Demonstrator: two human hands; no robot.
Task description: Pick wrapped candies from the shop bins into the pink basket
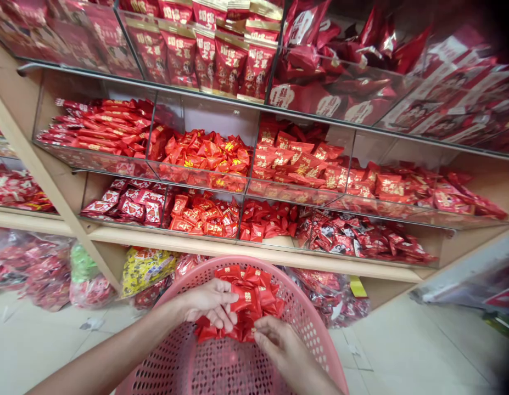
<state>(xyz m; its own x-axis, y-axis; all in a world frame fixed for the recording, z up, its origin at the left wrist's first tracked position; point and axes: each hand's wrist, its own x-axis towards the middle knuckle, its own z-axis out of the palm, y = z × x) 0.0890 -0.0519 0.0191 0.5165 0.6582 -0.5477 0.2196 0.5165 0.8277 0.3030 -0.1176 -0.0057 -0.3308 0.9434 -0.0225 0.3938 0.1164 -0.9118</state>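
Two hands: both of the person's own, meeting over a heap of red sweets inside a pink basket.
Floor bags (48, 271): clear sacks of wrapped sweets at far left, below the shelving, probably reserve stock kept under the display.
Left hand (211, 307): fingers curled over the left edge of the heap, grasping several red packets; thumb pressed on top, apparently to keep the loose pile together.
Red sweets (250, 299): small glossy packets with gold print, bunched in the basket's far part, between and under both hands.
Right hand (279, 343): fingertips pinching the near, lower edge of the heap; grip light, on one or two packets only.
Pink basket (312, 323): perforated plastic, held close below the shelf front, likely so packets drop straight in; what supports it is not visible.
Acrylic bins (205, 164): tilted clear compartments in three tiers, each sort kept apart by dividers, sloped forward for easy reach.
Wooden shelf edge (279, 255): just behind the basket rim.
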